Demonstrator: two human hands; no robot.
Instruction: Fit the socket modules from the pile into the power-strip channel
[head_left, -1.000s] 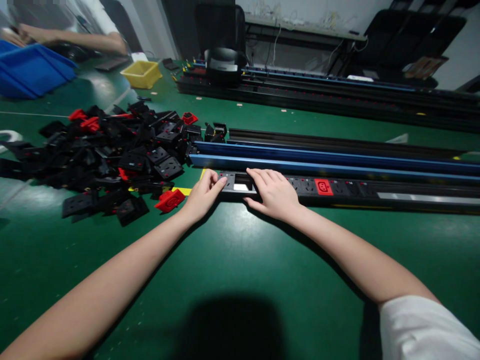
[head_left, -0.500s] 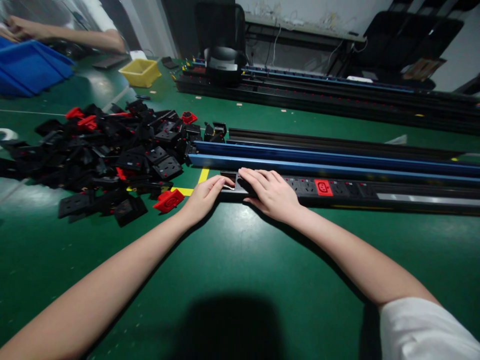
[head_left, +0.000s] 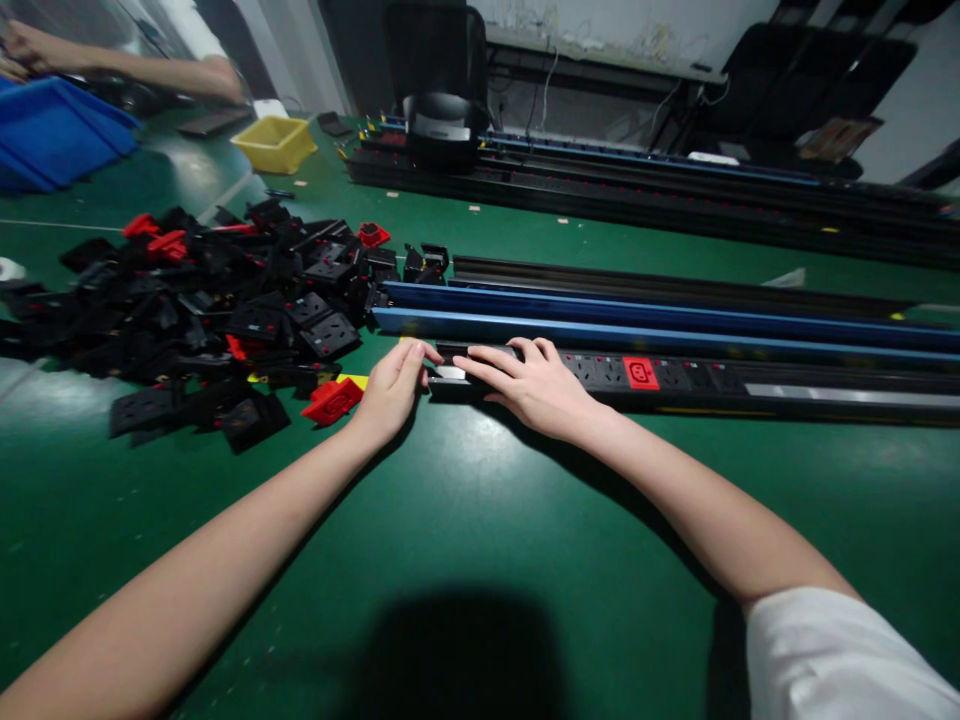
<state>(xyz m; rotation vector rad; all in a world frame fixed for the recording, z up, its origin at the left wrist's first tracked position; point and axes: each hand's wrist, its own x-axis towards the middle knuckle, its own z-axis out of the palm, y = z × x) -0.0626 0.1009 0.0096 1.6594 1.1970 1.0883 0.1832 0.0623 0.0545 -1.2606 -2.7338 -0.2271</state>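
A long black power strip (head_left: 611,395) lies across the green table, with black sockets and one red socket (head_left: 641,373) set in its top face. My left hand (head_left: 391,392) is closed at the strip's left end, thumb and forefinger pinched on its edge. Over the strip, just right of that end, my right hand (head_left: 541,388) lies with its fingers spread, fingertips on the top. Between the hands, the strip's channel shows a pale, shiny patch (head_left: 451,372); whether it is a part or a reflection I cannot make out.
Left of the strip is a heap of black socket modules (head_left: 255,315) and a red one (head_left: 332,402). Blue rails (head_left: 637,335) run behind the strip. Farther back are a yellow bin (head_left: 275,145), a blue bin (head_left: 64,135), long black strips (head_left: 600,195) and another person's arm (head_left: 161,75).
My left hand has drawn back slightly left, its fingers leaving the channel for the strip's end. My right hand's fingers have spread and reach farther left. The view has shifted slightly.
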